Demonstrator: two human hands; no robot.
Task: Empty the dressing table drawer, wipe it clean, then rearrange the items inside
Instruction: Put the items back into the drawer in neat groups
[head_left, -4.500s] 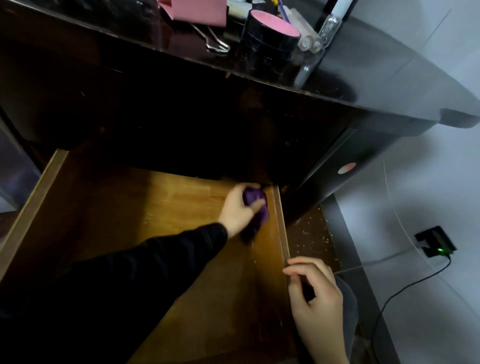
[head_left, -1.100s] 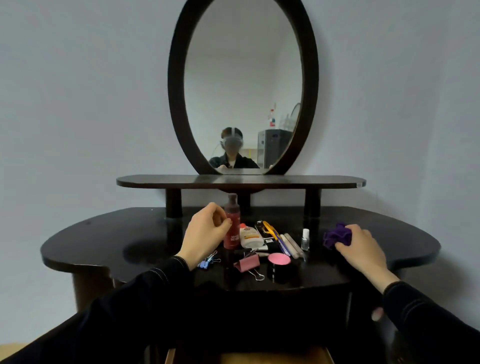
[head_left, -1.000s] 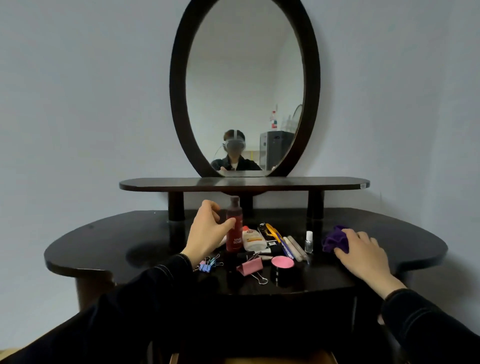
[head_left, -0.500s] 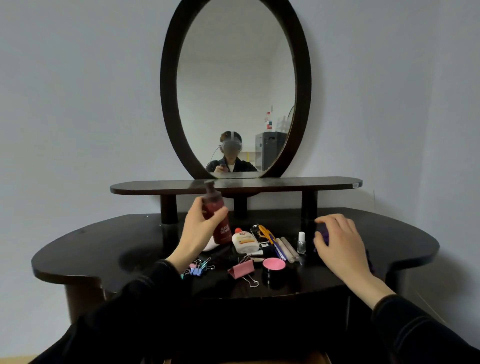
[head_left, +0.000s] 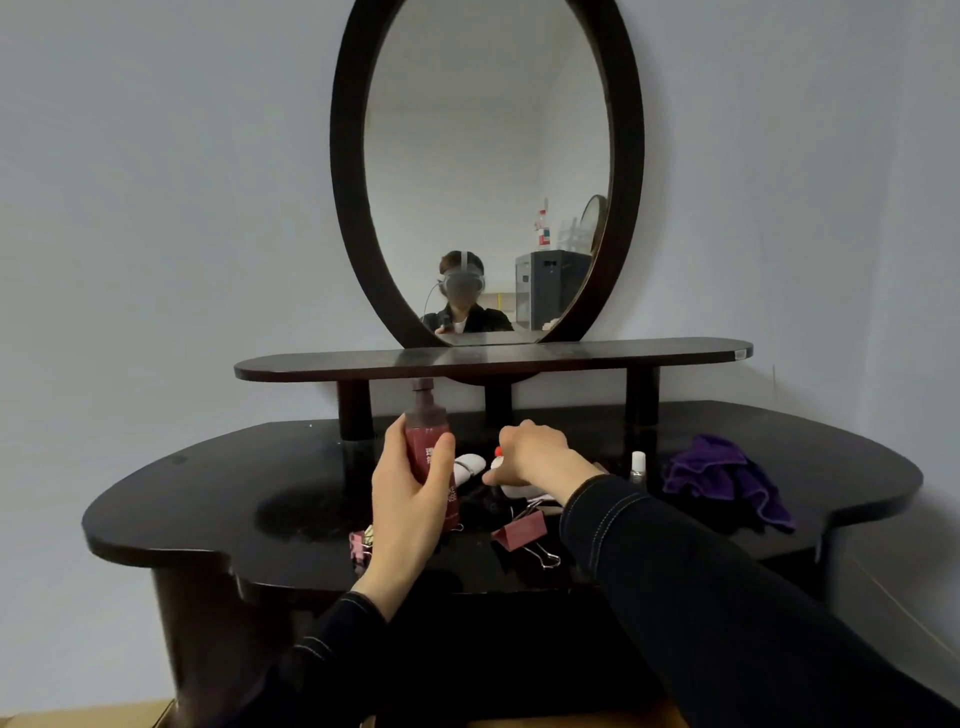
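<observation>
I note that the right hand (head_left: 535, 457) has left the purple cloth (head_left: 727, 478), which lies crumpled at the right of the dressing table top (head_left: 218, 499). That hand now curls round the red-capped white bottle (head_left: 511, 491). The left hand (head_left: 410, 499) grips the dark red bottle (head_left: 428, 441), upright and clear of the top. Its white label lettering is unreadable.

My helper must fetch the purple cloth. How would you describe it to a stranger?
Find the dark glossy dressing table under the oval mirror. On its right side, beyond the small white-capped clear bottle, lies a crumpled purple cloth. It is the only soft, purple thing there.
</observation>
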